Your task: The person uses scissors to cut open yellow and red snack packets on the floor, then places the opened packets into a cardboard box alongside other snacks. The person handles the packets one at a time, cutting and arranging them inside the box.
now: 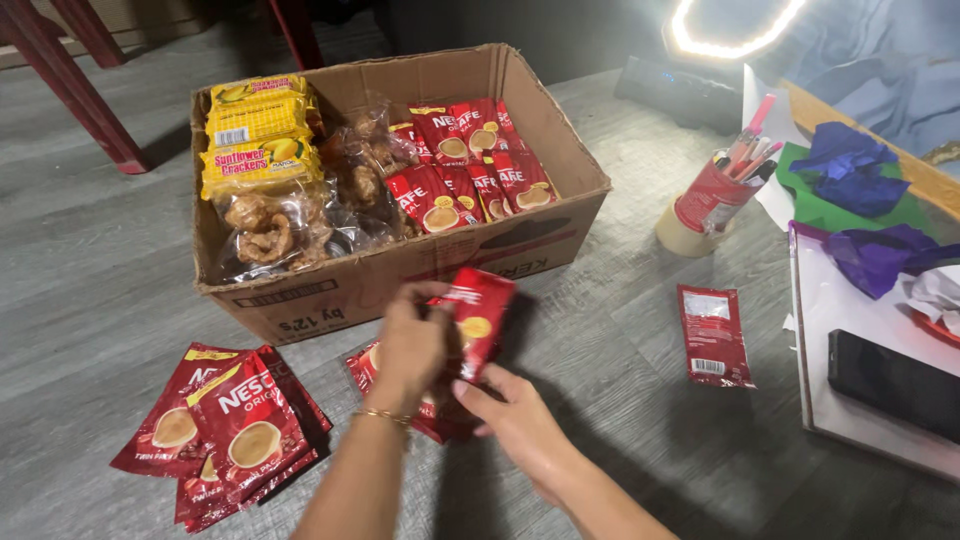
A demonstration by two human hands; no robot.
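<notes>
Head view: my left hand [412,340] pinched a red coffee sachet [480,318] just in front of the cardboard box [400,268] (its front wall), while my right hand [520,420] closed on more sachets [440,418] below; another pile [232,432] lay left.

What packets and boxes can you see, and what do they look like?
Cardboard box: open, brown, on the grey floor.
Yellow cracker packs: stacked in the box's left corner.
Clear bags of fried snacks: in the box's middle.
Red coffee sachets: standing in the box's right side.
Red sachet: held up by the left hand and right hand.
Pile of red sachets: on the floor, left.
Single red sachet: face down, right.
</notes>
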